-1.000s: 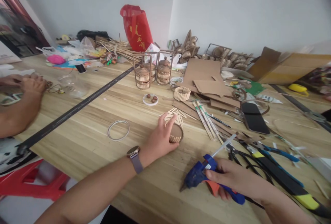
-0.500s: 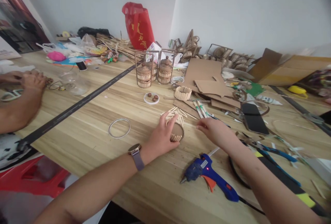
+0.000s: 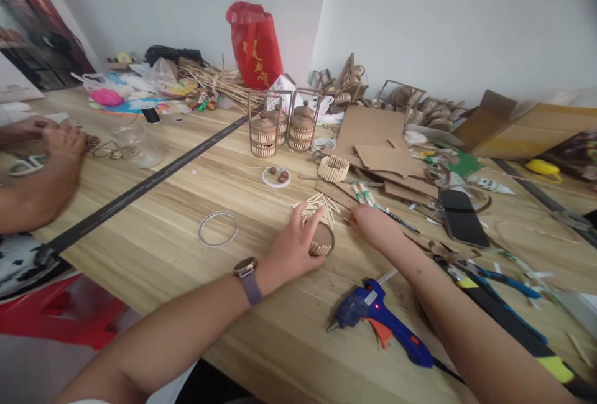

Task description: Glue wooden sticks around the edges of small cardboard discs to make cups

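My left hand is curled around a small round basket base, its fingers and thumb on the rim. Short wooden sticks stand along the part of that rim that shows. Just beyond it lies a loose pile of thin wooden sticks. To the right, my right hand is low over the table with its fingers pinched together; whatever is in them is too small to make out. A blue hot glue gun with an orange trigger lies nearer to me, its red light on.
A finished stick ring, cardboard sheets, a phone and pliers lie around. Small lidded baskets stand behind. A white ring lies left. Another person's hands work at the far left.
My right hand has moved left, closer to the stick pile and the basket base. My left hand stays on the base. The whole view has shifted slightly.
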`<state>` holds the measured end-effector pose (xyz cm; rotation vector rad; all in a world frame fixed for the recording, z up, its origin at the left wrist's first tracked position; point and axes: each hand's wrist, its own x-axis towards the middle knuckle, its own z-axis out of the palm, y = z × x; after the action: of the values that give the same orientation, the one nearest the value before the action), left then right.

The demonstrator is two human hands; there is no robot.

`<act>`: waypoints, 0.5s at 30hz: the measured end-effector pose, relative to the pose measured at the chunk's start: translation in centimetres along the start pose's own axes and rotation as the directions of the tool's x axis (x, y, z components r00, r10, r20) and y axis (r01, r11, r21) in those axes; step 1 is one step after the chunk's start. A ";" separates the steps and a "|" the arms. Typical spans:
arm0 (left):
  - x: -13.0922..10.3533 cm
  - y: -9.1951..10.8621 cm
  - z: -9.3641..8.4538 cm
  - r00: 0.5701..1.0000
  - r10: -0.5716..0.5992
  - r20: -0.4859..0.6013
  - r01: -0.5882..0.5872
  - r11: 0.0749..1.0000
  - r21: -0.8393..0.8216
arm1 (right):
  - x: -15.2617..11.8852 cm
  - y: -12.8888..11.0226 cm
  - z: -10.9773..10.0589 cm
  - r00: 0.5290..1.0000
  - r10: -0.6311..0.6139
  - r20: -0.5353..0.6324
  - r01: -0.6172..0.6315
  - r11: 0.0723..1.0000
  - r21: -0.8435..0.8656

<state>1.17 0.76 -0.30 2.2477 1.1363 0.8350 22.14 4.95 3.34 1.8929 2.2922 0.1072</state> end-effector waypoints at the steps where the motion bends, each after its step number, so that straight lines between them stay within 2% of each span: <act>1: 0.0 0.0 0.0 1.000 0.003 -0.001 -0.003 1.000 0.001 | -0.4 0.0 0.1 1.000 0.014 0.027 -0.014 1.000 -0.016; 5: 0.0 -0.1 0.0 1.000 0.018 -0.001 -0.018 1.000 0.021 | -2.1 -0.3 0.2 0.996 0.037 0.087 -0.031 0.996 -0.079; 11: 0.0 0.1 -0.1 1.000 0.012 -0.002 -0.012 1.000 0.001 | -3.5 -1.5 -1.0 0.998 0.021 0.055 -0.015 0.993 -0.114; 15: 0.0 0.2 -0.3 1.000 0.009 0.008 -0.009 1.000 0.027 | -3.4 -1.4 -0.8 0.998 0.059 0.037 -0.056 0.995 -0.088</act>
<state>1.12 0.70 0.06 2.2775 1.1415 0.8179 21.29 1.37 4.16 1.9010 2.1712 0.1729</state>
